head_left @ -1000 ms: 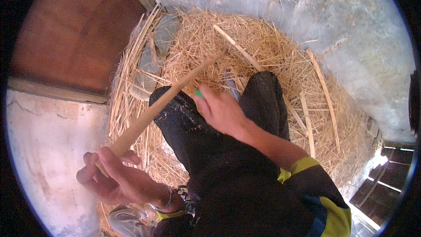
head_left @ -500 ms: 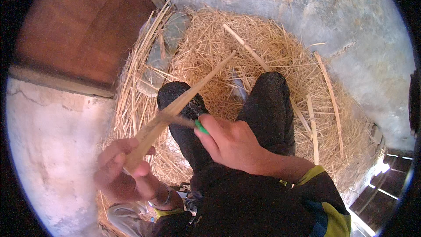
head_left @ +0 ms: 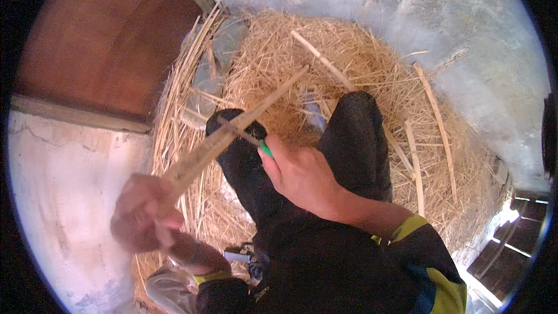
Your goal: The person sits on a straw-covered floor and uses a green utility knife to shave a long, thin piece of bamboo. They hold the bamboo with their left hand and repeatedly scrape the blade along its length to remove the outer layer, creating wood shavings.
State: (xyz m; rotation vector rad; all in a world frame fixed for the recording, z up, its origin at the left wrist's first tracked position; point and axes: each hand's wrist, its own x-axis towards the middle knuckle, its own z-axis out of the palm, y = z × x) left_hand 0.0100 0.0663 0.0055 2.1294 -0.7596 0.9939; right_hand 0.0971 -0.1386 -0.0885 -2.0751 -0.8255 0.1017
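My left hand [head_left: 145, 212], blurred by motion, is closed around the near end of a long pale wooden strip [head_left: 200, 160]. The strip slants up and away to the right over my left knee, narrowing at its far end. In my right hand [head_left: 305, 177] is a knife [head_left: 248, 136], its green handle mostly hidden in the fist. Its blade lies across the strip near my left knee, pointing up and to the left.
Straw [head_left: 279, 40] covers the floor around my legs. Several pale sticks lie on it, among them a long stick [head_left: 439, 128] at the right. A bundle of thin stalks [head_left: 174, 104] leans at the left. Walls [head_left: 453, 17] and a brown panel [head_left: 93, 40] surround the spot.
My left hand has shifted left, drawing the strip slightly toward the near left. My right hand and the knife have moved a little farther away, so the blade crosses the strip nearer its tip.
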